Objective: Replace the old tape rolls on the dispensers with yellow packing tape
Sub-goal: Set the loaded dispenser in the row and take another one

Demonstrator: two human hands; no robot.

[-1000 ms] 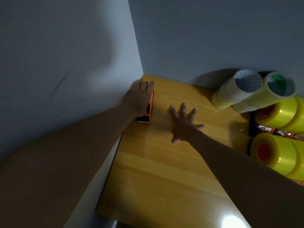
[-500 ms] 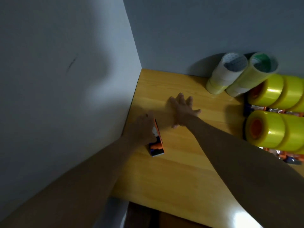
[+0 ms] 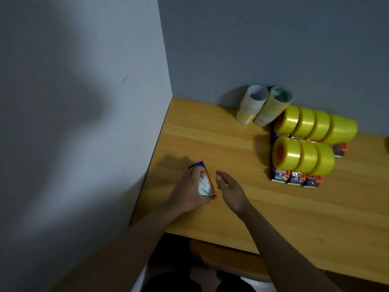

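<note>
The tape dispenser [image 3: 205, 182], an orange and blue frame carrying a pale, nearly spent roll, sits at the near left of the table [image 3: 210, 133], close to the side wall. The left hand [image 3: 189, 194] grasps it, fingers curled round the frame and thumb under its near end. The right hand [image 3: 229, 190] hovers just beside it on the right, fingers released and slightly bent, holding nothing.

The step in hand looks like taking the old roll off this dispenser. It would go best with the left hand keeping the frame steady and turned so the roll's side faces the right hand, which can then pinch the roll and pull it straight off the hub. The cutting edge is not clear in this view, so fingers are better kept on the roll's sides.

Well apart on the far right stand the yellow packing tape rolls [image 3: 303, 153], two rows lying on their sides, resting on other orange and blue dispensers [image 3: 295, 179] whose ends show beneath them. Behind those, against the back wall [image 3: 273, 49], lean two stacks of paler rolls [image 3: 263, 108]. Nothing lies between the hands and the yellow rolls. The side wall [image 3: 84, 102] crowds the left elbow, and a wooden seat [image 3: 227, 258] shows below the table's near edge.
</note>
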